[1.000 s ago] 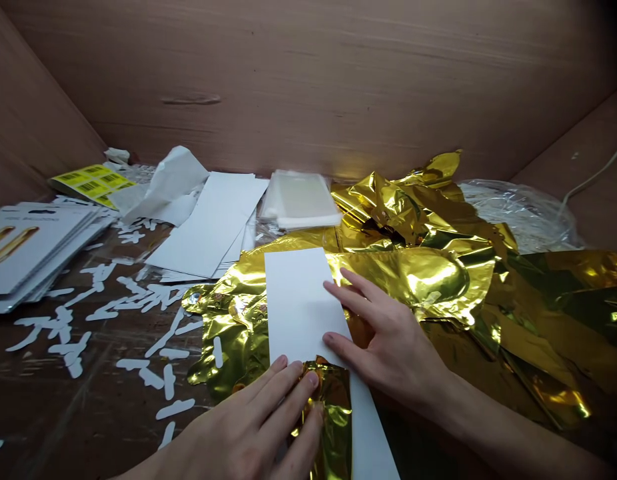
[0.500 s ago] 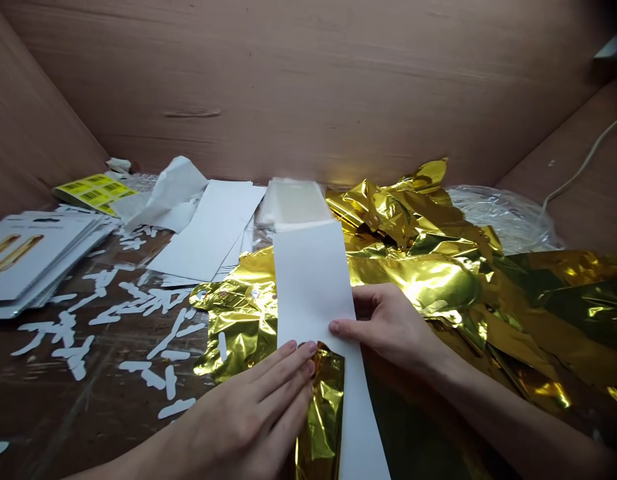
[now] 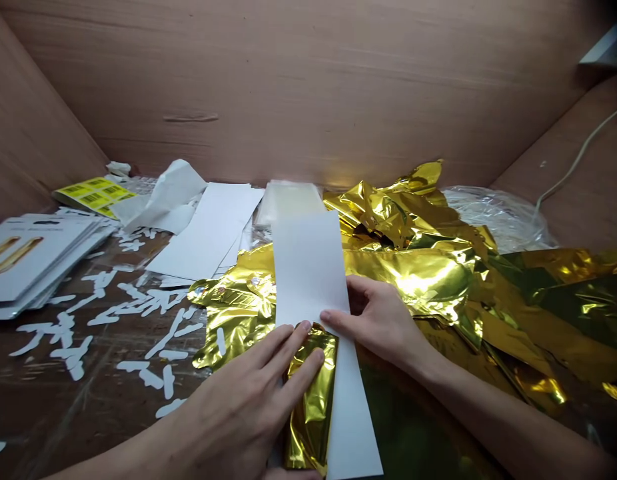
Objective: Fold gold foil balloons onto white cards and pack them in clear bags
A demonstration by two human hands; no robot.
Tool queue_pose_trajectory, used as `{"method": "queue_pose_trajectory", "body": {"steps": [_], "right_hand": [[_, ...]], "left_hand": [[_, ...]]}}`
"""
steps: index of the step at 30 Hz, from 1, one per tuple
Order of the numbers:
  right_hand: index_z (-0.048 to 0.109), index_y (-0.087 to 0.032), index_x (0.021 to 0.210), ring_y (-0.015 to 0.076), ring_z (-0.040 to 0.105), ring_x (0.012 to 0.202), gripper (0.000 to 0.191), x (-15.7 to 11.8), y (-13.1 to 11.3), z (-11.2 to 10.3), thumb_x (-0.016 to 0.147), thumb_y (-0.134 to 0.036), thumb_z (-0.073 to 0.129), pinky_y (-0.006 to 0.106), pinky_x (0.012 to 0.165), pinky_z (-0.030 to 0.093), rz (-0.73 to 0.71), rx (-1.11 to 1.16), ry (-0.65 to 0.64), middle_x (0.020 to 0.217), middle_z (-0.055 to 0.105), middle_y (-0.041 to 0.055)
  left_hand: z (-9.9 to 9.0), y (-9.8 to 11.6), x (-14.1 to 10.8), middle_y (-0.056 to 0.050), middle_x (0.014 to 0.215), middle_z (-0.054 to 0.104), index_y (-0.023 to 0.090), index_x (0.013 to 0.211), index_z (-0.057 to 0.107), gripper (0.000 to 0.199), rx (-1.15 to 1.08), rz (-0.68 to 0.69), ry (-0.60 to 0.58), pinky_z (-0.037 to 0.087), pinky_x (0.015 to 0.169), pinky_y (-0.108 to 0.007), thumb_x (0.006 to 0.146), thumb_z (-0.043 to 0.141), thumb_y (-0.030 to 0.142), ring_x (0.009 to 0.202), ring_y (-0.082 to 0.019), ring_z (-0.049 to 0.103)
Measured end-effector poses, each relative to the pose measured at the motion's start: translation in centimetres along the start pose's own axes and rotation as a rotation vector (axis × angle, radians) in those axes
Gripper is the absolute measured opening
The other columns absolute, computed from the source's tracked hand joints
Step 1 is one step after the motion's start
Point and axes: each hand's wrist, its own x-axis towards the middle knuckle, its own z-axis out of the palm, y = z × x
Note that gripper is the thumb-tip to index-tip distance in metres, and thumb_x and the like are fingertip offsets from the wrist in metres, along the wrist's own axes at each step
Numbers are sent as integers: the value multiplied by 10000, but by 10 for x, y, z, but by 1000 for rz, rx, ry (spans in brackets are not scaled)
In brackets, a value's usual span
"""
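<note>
A long white card strip (image 3: 308, 267) lies in front of me, over flat gold foil. On its lower part rests a folded gold foil balloon (image 3: 313, 413), narrow and shiny. My left hand (image 3: 253, 393) lies over the balloon, fingers stretched and spread, fingertips at its upper end. My right hand (image 3: 378, 320) pinches the strip's right edge, thumb on top just above the balloon's upper corner; its other fingers are partly hidden behind the strip.
Unfolded gold foil (image 3: 413, 273) spreads right and behind. Left are white cards (image 3: 203, 233), crumpled paper (image 3: 168, 193), yellow barcode labels (image 3: 96, 193), a printed card stack (image 3: 33, 253) and scattered white scraps (image 3: 68, 333). Clear bags (image 3: 293, 193) lie behind, before a wooden wall (image 3: 288, 87).
The strip, balloon and both hands have shifted slightly left; the strip's lower end now shows. My left fingers have spread apart over the balloon. My right hand keeps its pinch.
</note>
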Motion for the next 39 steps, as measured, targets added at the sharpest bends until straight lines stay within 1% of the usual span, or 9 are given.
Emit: {"method": "queue_pose_trajectory", "body": {"steps": [5, 7, 10, 14, 18, 24, 27, 34, 39], "right_hand": [[695, -181, 1017, 191, 655, 719, 336, 1, -8, -1, 726, -289, 822, 293, 577, 518, -26, -138, -20, 884, 738, 28], [686, -177, 1006, 187, 648, 706, 356, 1, -10, 0, 710, -309, 833, 291, 569, 511, -44, -182, -10, 883, 735, 33], [671, -182, 1034, 192, 661, 733, 410, 1, -11, 3, 693, -333, 841, 293, 584, 528, -69, -198, 7, 930, 738, 44], [636, -191, 1060, 181, 653, 721, 460, -1, -9, 7, 674, -334, 840, 283, 571, 528, -95, -195, 35, 946, 729, 40], [616, -190, 1048, 188, 659, 742, 469, -2, -7, 6, 679, -352, 856, 287, 573, 527, -95, -144, 30, 945, 726, 39], [654, -165, 1005, 188, 685, 777, 222, 2, -7, -5, 793, -188, 716, 298, 639, 554, -46, 6, -126, 919, 733, 42], [669, -158, 1025, 204, 709, 802, 237, 3, -6, -9, 794, -173, 718, 313, 661, 576, 21, 78, -178, 933, 746, 52], [679, -154, 1041, 224, 729, 841, 255, -1, 0, -1, 808, -229, 750, 360, 737, 611, 99, 257, -116, 911, 749, 66], [681, -166, 1000, 233, 724, 826, 249, 0, 0, 6, 792, -266, 776, 389, 755, 620, 120, 250, -21, 877, 740, 65]], "left_hand": [[-7, 1, 2, -220, 1632, 338, 70, 1553, 413, 966, 45, 20, -114, 328, 1229, -527, 824, 691, 638, 1544, -411, 213], [-11, 2, 3, -207, 1639, 330, 68, 1567, 384, 920, 56, 37, -147, 308, 1237, -517, 847, 688, 553, 1551, -399, 188], [-16, 3, 2, -182, 1647, 321, 93, 1588, 351, 869, 37, 55, -131, 307, 1241, -495, 867, 684, 444, 1552, -376, 201], [-20, 5, -1, -201, 1646, 304, 83, 1605, 303, 946, 31, 38, -92, 338, 1229, -469, 866, 701, 520, 1540, -362, 255], [-22, 6, -1, -204, 1641, 319, 74, 1583, 353, 895, 67, 44, -86, 346, 1220, -455, 880, 681, 519, 1525, -364, 297], [-16, 9, 0, -211, 1594, 410, 16, 1514, 460, 676, 131, 37, -86, 325, 1236, -438, 923, 562, 328, 1495, -360, 363], [-14, 10, -1, -207, 1586, 423, 11, 1524, 446, 667, 136, 44, -65, 321, 1244, -434, 930, 540, 299, 1489, -352, 377], [-14, 10, 5, -241, 1583, 413, -30, 1472, 495, 666, 167, 31, -53, 289, 1254, -427, 953, 540, 386, 1487, -354, 374], [-9, 12, 5, -262, 1611, 353, -8, 1547, 387, 889, 147, -11, -88, 302, 1240, -484, 902, 605, 564, 1504, -388, 321]]}}
